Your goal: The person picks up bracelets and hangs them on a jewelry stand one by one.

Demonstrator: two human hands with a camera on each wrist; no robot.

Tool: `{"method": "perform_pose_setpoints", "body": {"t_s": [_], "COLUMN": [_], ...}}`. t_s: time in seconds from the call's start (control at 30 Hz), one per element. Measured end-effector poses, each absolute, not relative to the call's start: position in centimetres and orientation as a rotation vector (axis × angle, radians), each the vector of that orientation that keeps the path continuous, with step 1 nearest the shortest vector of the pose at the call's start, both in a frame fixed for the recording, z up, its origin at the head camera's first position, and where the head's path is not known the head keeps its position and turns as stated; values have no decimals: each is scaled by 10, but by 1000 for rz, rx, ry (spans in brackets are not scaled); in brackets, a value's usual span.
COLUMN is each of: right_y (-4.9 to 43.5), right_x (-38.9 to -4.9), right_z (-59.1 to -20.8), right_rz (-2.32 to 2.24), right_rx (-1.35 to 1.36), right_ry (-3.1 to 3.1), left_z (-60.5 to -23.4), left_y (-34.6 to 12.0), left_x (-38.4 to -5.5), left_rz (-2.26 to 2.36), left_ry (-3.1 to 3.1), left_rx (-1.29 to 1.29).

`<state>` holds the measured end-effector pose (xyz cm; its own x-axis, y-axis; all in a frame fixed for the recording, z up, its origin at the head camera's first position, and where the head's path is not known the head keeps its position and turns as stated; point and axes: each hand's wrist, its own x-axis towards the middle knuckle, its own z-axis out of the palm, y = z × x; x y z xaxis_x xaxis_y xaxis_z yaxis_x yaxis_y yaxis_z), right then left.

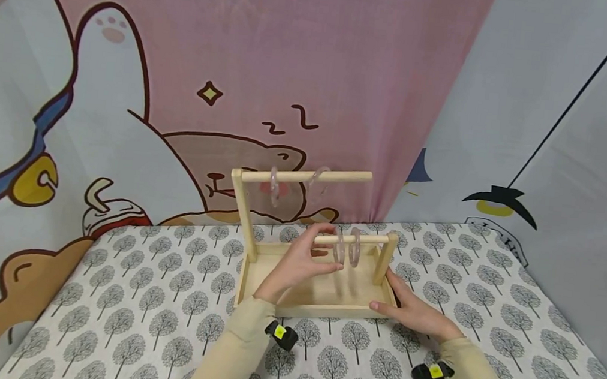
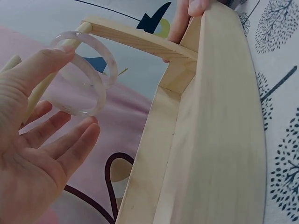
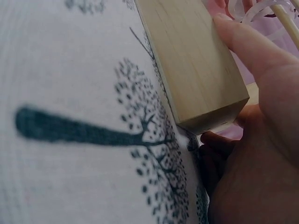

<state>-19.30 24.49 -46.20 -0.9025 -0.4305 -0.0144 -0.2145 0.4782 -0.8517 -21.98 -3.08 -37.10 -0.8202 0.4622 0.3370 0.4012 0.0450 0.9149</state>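
A wooden stand [image 1: 320, 309] has a shallow tray base, a tall upper bar and a lower bar. Two pale, translucent bangles [image 1: 355, 249] hang on the lower bar [image 1: 372, 239]. My left hand [image 1: 302, 260] is at that bar's free end, thumb against the nearer bangle [image 2: 100, 93] and the other fingers spread loosely beside it. My right hand [image 1: 414, 310] grips the tray's right front corner, its thumb [image 3: 252, 44] over the rim and its fingers around the side, partly hidden. Two more bangles [image 1: 274, 188] hang from the upper bar [image 1: 345, 176].
The tablecloth [image 1: 182, 335] is white with a grey tree print. Behind the stand hangs a pink and white cartoon curtain [image 1: 377, 87]. The tall left post [image 1: 245, 214] rises close to my left hand; a shorter post [image 1: 385, 258] stands at the right.
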Motion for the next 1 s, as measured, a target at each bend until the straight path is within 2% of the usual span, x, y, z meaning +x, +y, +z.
{"method": "perform_pose_setpoints", "body": {"t_s": [0.27,0.53,0.73,1.0], "right_y": [243,244,243,250], "right_x": [-192,-191,-192,-195], "right_z": [-459,-457,-457,-446], "right_rz": [-1393,-1404,-1403,-1322], "right_rx": [-566,-562,-566,-546], "right_ry": [2495,2483,2496,2579], "left_z": [-396,-403,-408,-418], "left_y": [-31,-40,-62,-106], "left_x": [-237,-236,-230,-219], "left_rz": [1865,1874,1823,1761], "left_ry": [2322,2266,2344,2513], "left_rx": [907,760,736,857]}}
